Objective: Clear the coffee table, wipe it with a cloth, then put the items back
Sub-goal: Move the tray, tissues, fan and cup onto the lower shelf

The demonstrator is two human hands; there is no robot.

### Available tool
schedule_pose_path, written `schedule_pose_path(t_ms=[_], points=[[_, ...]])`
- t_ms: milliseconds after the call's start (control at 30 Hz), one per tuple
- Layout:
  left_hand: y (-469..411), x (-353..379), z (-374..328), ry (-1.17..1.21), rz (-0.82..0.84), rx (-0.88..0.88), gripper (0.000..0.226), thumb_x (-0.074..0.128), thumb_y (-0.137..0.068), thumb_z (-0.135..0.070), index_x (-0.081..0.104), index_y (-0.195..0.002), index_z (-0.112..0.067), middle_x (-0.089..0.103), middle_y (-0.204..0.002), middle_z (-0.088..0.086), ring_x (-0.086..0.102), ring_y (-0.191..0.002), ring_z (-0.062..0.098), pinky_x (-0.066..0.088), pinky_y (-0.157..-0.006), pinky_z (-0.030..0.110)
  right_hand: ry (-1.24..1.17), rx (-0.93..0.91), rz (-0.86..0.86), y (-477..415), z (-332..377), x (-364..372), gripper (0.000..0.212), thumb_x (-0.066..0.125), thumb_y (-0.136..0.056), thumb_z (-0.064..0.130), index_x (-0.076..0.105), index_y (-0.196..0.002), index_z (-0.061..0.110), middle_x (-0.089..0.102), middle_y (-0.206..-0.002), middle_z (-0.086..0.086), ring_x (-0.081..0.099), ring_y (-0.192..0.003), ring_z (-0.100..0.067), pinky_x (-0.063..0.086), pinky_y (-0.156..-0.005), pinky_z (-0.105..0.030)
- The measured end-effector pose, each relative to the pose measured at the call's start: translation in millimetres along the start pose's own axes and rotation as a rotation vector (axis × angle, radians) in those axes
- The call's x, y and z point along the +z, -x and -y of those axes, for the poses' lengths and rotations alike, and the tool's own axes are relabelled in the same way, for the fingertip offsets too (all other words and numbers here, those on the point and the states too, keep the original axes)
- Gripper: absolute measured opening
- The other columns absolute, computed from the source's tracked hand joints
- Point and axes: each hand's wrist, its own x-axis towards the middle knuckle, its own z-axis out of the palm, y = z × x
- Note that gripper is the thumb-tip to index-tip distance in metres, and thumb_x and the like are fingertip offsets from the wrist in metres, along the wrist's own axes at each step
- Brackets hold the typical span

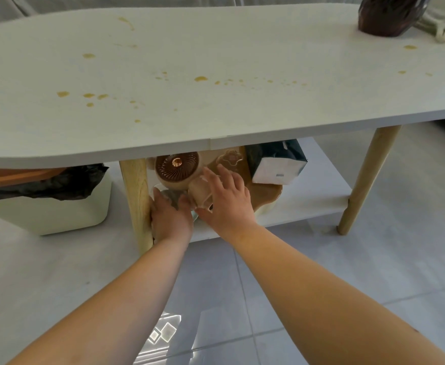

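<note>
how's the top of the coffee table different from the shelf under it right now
The white oval tabletop is nearly bare, holding only a dark brown ribbed vase at its far right end; the white lower shelf is crowded with a brown desk fan, a tissue pack and more. The tabletop is dotted with yellow-brown stains; the shelf's visible part looks clean. Both hands reach into the shelf, not the tabletop. Both are white.

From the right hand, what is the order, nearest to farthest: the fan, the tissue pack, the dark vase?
1. Fan: lower shelf, just left of the right hand.
2. Tissue pack: lower shelf, to the right.
3. Dark vase: tabletop, far right corner.
</note>
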Motion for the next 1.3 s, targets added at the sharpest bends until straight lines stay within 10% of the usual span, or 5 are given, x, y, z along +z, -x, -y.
schedule_pose_path(t_ms=[867,1300], points=[[37,-36,14,-0.285,0.114,0.343,0.056,0.043,-0.089,-0.005,0.022,-0.139,-0.016,0.018,-0.152,0.006,0.016,-0.140,0.021,0.021,-0.109,0.030,-0.015,-0.055,0.035,3,20,15,0.062,0.060,-0.080,0.031,0.030,-0.133,0.018,0.031,-0.142,-0.008,0.036,-0.126,-0.030,0.031,-0.104,-0.038],[71,-47,-14,-0.249,0.140,0.667,0.029,0.052,-0.082,-0.007,0.058,-0.110,-0.011,0.054,-0.115,0.000,0.046,-0.113,0.015,0.037,-0.093,0.026,0.007,-0.096,-0.071,29,4,-39,0.055,0.055,-0.083,0.030,0.036,-0.133,0.017,0.038,-0.141,-0.003,0.037,-0.124,-0.024,0.028,-0.099,-0.029]])
